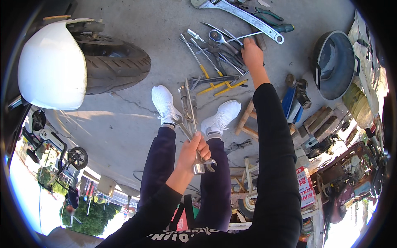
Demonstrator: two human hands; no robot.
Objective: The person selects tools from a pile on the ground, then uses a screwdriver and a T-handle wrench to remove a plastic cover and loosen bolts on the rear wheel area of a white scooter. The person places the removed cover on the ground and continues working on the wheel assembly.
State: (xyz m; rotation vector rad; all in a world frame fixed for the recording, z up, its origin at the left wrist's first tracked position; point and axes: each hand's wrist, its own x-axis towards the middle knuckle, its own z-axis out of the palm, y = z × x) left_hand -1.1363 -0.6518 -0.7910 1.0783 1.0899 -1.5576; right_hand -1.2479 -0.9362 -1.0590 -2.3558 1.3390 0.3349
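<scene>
My left hand [194, 153] is closed around steel wrenches [188, 130] with thin shafts and a socket end, held upright between my white shoes [220, 115]. My right hand [253, 56] reaches into a pile of tools on the concrete floor, fingers closed at a dark tool I cannot make out clearly. Around it lie a ratchet [218, 38], a large adjustable wrench [254, 20], a green-handled screwdriver [283, 28], pliers [269, 14] and several yellow-handled T-wrenches [221, 86].
A motorcycle tyre [118, 70] with a white fender [49, 66] stands left. A dark metal pot [335, 70] lies right, with blue metal parts [292, 97], a wooden frame [245, 115], bricks [320, 124] and clutter. A small scooter [58, 144] stands at lower left.
</scene>
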